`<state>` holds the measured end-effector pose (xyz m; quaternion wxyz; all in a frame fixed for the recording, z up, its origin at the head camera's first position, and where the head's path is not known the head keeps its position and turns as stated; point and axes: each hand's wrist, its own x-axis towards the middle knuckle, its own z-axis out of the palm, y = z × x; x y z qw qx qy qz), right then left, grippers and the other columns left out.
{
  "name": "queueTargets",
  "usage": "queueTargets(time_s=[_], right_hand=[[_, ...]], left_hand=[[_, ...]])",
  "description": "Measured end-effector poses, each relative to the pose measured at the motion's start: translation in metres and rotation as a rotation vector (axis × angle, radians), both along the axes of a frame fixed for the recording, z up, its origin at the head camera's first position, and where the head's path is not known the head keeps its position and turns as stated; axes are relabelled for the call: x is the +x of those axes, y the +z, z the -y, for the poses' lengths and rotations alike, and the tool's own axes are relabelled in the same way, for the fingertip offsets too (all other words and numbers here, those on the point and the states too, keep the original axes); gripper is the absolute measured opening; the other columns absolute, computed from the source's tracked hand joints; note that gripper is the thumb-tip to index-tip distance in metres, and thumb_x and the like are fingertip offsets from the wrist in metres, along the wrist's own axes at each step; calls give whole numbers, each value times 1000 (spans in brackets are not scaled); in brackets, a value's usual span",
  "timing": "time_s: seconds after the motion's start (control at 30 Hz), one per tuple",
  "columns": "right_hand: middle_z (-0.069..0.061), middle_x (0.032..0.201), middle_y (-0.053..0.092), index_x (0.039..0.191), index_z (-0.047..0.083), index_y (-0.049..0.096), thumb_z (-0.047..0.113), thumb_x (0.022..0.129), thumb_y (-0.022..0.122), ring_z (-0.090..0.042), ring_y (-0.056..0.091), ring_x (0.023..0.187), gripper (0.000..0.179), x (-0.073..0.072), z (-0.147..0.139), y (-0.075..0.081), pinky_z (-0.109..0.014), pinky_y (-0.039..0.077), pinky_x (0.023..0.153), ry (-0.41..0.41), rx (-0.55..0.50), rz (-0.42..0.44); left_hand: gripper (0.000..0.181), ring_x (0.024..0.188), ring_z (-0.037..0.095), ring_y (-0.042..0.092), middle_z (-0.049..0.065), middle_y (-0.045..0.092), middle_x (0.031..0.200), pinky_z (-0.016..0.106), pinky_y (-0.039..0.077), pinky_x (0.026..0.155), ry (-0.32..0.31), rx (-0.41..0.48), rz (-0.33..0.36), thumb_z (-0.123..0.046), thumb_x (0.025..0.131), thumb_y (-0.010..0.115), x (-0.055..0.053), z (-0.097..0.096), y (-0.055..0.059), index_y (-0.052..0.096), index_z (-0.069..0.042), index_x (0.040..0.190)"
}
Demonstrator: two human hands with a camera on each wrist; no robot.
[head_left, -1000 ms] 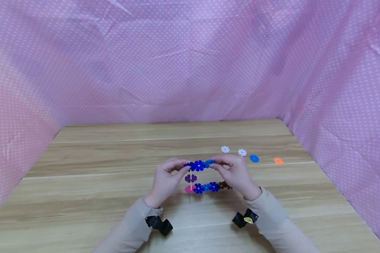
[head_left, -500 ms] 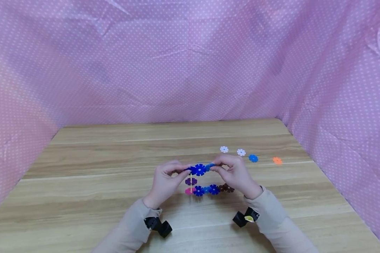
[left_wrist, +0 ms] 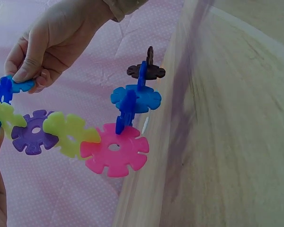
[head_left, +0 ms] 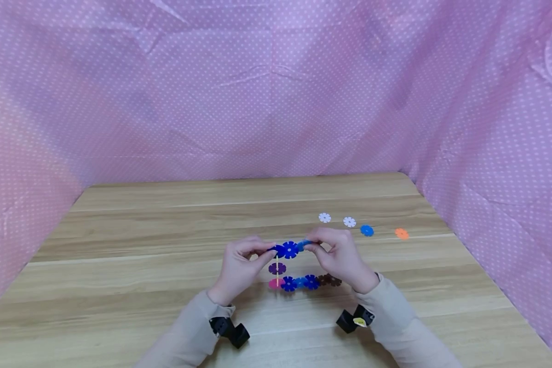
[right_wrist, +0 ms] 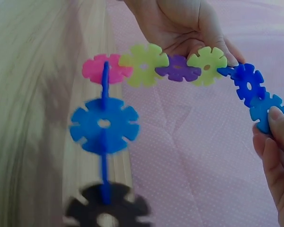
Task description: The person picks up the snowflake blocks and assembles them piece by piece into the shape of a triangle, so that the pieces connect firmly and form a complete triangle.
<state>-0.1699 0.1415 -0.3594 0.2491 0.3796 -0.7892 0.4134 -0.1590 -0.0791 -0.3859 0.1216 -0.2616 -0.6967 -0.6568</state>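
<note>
Both hands hold up one U-shaped chain of interlocking plastic snowflake discs. My left hand (head_left: 241,268) pinches a dark blue disc (head_left: 279,251) at the chain's upper left corner. With thumb and fingers my right hand (head_left: 342,258) pinches the light blue disc (right_wrist: 262,113) that ends the upper arm. Another dark blue disc (head_left: 290,250) joins these two. Down the side run yellow discs (right_wrist: 132,64) with a purple disc (left_wrist: 26,139) between them, then a pink disc (left_wrist: 125,158). From the pink one the lower arm goes through blue discs (head_left: 311,281) to brown discs (head_left: 335,281).
Beyond the right hand, two white discs (head_left: 324,217), a blue disc (head_left: 367,230) and an orange disc (head_left: 401,233) lie loose on the wooden table (head_left: 165,214). Pink dotted cloth (head_left: 257,102) hangs around the back and sides. Each wrist wears a black camera (head_left: 230,329).
The chain has come down a little toward the person, its lower arm shifting most. Both hands keep their pinch on the same discs. The loose discs stay where they lay.
</note>
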Motion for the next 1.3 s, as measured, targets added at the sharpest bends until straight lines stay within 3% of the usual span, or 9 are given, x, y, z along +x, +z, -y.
queueTargets(time_s=[0.4, 0.53, 0.7, 0.9, 1.07, 1.3], right_hand=[[-10, 79, 71, 83, 1, 70, -11, 76, 71, -15, 65, 68, 14, 0, 3, 1, -24, 56, 63, 8, 11, 96], [-8, 80, 70, 86, 3, 70, -6, 80, 69, -10, 63, 69, 10, 1, 0, 4, -24, 55, 60, 16, 30, 187], [-4, 82, 70, 90, 4, 70, -1, 83, 68, -7, 63, 73, 9, 0, -5, 4, -27, 56, 66, 14, 70, 308], [-6, 86, 70, 98, 2, 69, 0, 84, 68, -7, 63, 76, 14, -3, -17, 2, -25, 56, 69, 29, 101, 384], [-9, 88, 70, 102, 1, 68, -1, 84, 67, -5, 63, 79, 18, -7, -34, 4, -24, 55, 69, -30, 102, 425], [-11, 89, 70, 105, -2, 66, 1, 84, 68, -2, 61, 78, 22, -22, -70, -4, -21, 53, 68, -210, 123, 517]], left_hand=[[12, 68, 4, 60, 12, 70, 79, 22, 53, 63, 82, -102, -16, 5, 79, 71, 0, 5, 7, 73, 2, 91], [13, 68, 4, 61, 9, 70, 81, 24, 55, 65, 86, -159, -12, 2, 81, 70, -3, 6, 11, 73, -2, 93], [15, 69, 4, 62, 7, 70, 84, 24, 55, 69, 72, -205, 44, -1, 83, 69, -5, 5, 10, 72, -5, 97], [14, 70, 4, 62, 7, 70, 84, 24, 54, 70, 97, -215, 59, -1, 84, 69, -7, 6, 6, 71, -5, 97], [14, 72, 6, 64, 7, 70, 86, 24, 54, 72, 90, -214, 75, -3, 84, 68, -7, 8, 7, 71, -5, 98], [14, 73, 6, 64, 6, 70, 86, 24, 55, 72, 87, -227, 98, -2, 85, 68, -7, 8, 8, 71, -6, 97]])
